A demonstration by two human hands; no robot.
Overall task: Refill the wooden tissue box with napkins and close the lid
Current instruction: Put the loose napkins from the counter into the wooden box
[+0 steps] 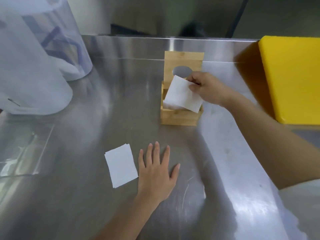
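Head view: a light wooden tissue box (180, 115) stands on the brushed steel counter (86, 118), its hinged wooden lid with an oval slot (183, 62) raised upright. The right hand (206, 88) pinches a white square napkin (183, 94), tilted over the box opening, with white paper already inside. The left hand (157, 172) lies flat, fingers spread, holding nothing, just beside a small stack of white napkins (120, 166). A yellow block (292, 77) sits at right.

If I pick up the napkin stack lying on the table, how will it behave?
The napkin stack is probably very light and floppy, being thin paper. Its edges already look fanned, so sheets may slide apart. It lies flat on the smooth steel table, so it might slip when pushed.
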